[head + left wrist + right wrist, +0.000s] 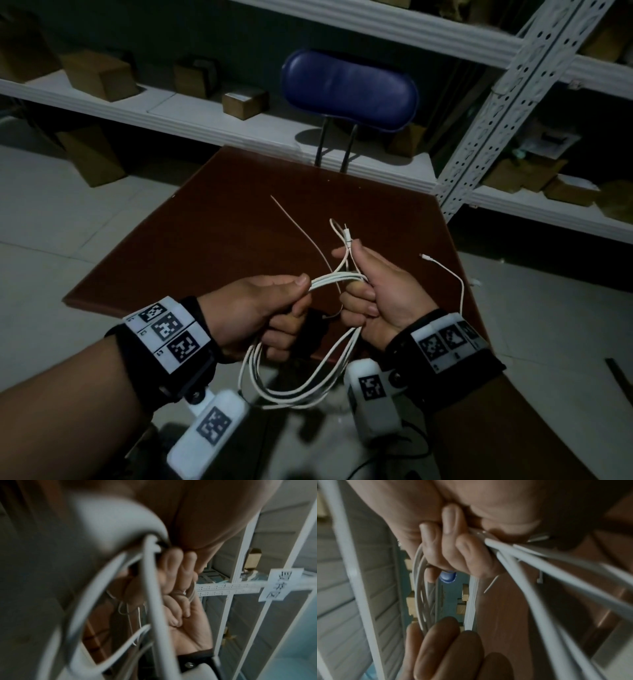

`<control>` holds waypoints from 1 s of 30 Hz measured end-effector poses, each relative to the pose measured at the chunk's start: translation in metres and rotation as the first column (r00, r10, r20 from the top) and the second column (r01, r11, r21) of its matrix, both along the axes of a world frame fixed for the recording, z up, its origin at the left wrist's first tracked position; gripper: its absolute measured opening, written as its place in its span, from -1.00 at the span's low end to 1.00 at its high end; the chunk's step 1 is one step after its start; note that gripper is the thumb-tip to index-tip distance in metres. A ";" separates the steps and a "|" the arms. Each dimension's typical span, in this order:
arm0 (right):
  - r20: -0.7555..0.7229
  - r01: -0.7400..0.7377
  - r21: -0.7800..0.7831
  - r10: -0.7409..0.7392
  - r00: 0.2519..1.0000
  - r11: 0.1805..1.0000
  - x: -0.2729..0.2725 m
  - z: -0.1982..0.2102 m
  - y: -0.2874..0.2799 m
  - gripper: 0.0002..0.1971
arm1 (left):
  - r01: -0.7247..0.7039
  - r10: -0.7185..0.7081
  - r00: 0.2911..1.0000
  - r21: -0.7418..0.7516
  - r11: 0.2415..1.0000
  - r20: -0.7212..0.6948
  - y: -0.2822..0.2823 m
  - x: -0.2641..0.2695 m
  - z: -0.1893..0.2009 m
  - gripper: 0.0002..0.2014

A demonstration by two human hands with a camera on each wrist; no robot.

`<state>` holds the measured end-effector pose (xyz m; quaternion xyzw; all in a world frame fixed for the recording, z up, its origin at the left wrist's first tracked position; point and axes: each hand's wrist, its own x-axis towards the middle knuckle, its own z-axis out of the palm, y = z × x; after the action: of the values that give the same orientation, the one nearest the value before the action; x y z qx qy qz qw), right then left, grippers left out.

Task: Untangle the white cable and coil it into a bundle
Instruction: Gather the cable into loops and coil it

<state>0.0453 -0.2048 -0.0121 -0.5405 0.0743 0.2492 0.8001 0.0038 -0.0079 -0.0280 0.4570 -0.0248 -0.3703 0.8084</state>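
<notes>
The white cable [301, 387] hangs in several loops between my two hands, above the near edge of the brown table [212, 240]. My left hand [274, 308] grips one side of the loops in a fist, thumb on top. My right hand [370, 291] grips the other side, with a connector end [346, 233] sticking up past its thumb. A loose tail with a plug [445, 270] arcs out to the right of that hand. In the left wrist view the cable [150, 588] blurs close to the lens. In the right wrist view the strands [539, 566] fan out from the curled fingers [447, 545].
A thin pale strip [298, 226] lies on the table beyond my hands. A blue chair [349, 89] stands behind the table. White metal shelving [496, 113] with cardboard boxes [99, 78] lines the back and right. Pale floor tiles [68, 222] lie to the left.
</notes>
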 end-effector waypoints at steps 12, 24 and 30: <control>0.050 -0.076 -0.119 0.083 0.995 0.990 -0.012 -0.007 0.011 -0.82 | 0.055 -0.055 0.998 0.054 0.997 -0.006 0.006 0.003 0.006 -0.68; -0.153 -0.114 0.138 0.134 0.979 0.984 -0.013 -0.004 0.013 -0.75 | 0.027 -0.027 1.000 0.119 0.993 -0.003 0.006 0.004 0.006 -0.77; -0.039 -0.134 0.067 0.137 0.990 0.989 -0.013 -0.006 0.013 -0.74 | 0.132 -0.127 0.983 0.032 0.991 -0.135 0.012 0.007 0.008 -0.56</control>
<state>0.0323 -0.1915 -0.0184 -0.5128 0.0468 0.3171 0.7965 0.0110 0.0042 -0.0203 0.4452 0.0068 -0.4519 0.7730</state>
